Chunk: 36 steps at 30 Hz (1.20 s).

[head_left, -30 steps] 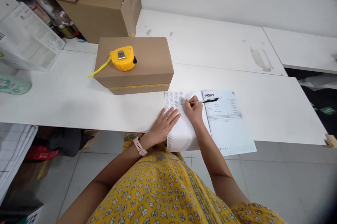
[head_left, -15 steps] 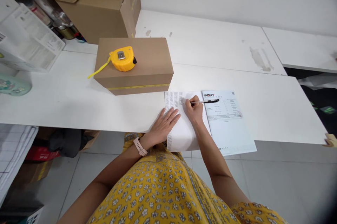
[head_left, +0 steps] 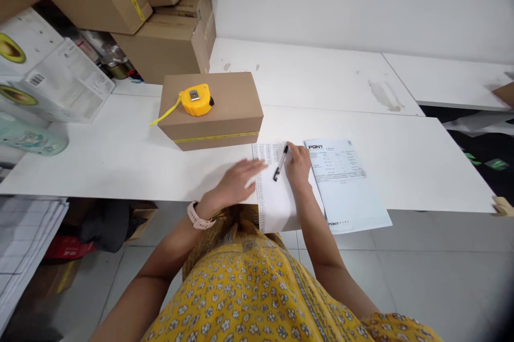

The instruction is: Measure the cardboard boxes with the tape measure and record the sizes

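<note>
A clear pen (head_left: 280,163) with black ends slants over the white sheet (head_left: 279,203), which has columns of small print or writing at its top and left. Curled at the pen's upper end, my right hand (head_left: 299,166) has its fingertips closed there; the exact grip is partly hidden. My left hand (head_left: 240,181), wearing a pink wristband (head_left: 199,217), hovers by the sheet's left edge with fingers stretched out and nothing in them. To the right lies a pale blue PONY document (head_left: 348,192), its left edge beside my right forearm.
Behind the sheet stands a closed cardboard box (head_left: 235,96) with a yellow tape measure (head_left: 196,99) on top. More cartons (head_left: 160,47) are stacked at back left. A white avocado-print box (head_left: 60,74) and a green bottle (head_left: 36,136) stand on the left of the white table (head_left: 132,171).
My left hand has lifted off the sheet and shifted left. In my right hand the pen has swung from pointing right to slanting down toward me. The view has tilted slightly.
</note>
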{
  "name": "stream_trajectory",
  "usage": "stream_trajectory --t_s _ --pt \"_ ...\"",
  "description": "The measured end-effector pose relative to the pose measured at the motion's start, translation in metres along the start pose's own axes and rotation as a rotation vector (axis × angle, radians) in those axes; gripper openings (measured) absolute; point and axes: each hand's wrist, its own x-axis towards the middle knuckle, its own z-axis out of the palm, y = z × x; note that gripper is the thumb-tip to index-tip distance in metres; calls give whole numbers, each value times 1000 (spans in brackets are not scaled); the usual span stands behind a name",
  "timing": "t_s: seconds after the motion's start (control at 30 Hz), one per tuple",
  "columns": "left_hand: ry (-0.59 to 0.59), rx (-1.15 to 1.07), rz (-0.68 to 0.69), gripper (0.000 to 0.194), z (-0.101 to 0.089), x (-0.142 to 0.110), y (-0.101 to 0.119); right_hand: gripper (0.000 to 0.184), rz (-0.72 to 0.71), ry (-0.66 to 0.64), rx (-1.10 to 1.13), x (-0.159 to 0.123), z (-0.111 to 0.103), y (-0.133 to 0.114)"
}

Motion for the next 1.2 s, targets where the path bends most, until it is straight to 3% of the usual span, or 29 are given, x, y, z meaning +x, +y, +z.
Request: stream_trajectory --t_s 0.1,0.17,0.3,0.43,0.63,0.8,0.9,1.0,1.1,1.2 --pt "528 83 -153 41 -51 14 -21 57 29 8 8 0 0 -1" --pt "692 134 -274 42 -80 26 -40 52 44 -5 7 0 0 -1" --pt "690 143 -457 63 -105 45 -79 41 58 -28 13 0 1 0" --pt "634 144 -467 51 -105 49 -100 36 38 10 46 2 3 1" --pt "672 146 -525 48 -111 45 -99 34 -14 265 109 0 -8 -12" --pt "710 -98 -485 45 -115 34 -76 28 -113 392 339 -4 -32 -68" --pt "634 -519 -456 50 -109 23 -52 28 -27 204 664 4 -48 -115" --pt "462 -892 -383 57 -105 14 -30 44 191 -175 1074 24 -62 -154" --pt "407 -950 -387 61 -107 7 -22 60 340 -512 1334 44 -70 -172" --pt "467 -893 -456 61 -113 1 -25 61 421 -609 1381 55 -73 -179"
